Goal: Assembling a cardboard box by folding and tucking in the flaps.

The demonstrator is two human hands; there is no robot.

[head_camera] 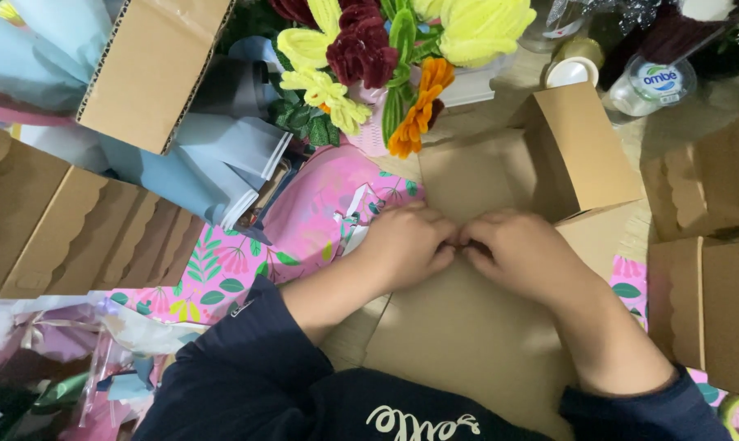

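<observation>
My left hand (406,243) and my right hand (523,253) meet knuckle to knuckle on a flat brown cardboard box blank (467,335) that lies in front of me. Both hands are curled with fingers tucked under, pressing or pinching the cardboard at its middle fold; what the fingertips grip is hidden. A raised flap of the same box (578,147) stands up behind my right hand. Dark blue sleeves cover both forearms.
A bouquet of yellow, maroon and orange pipe-cleaner flowers (369,57) sits behind the box. Pink floral wrapping paper (304,220) lies at the left. Scalloped brown cartons (67,237) stand left and more cartons (704,278) right. A clear plastic bottle (651,82) lies at the back right.
</observation>
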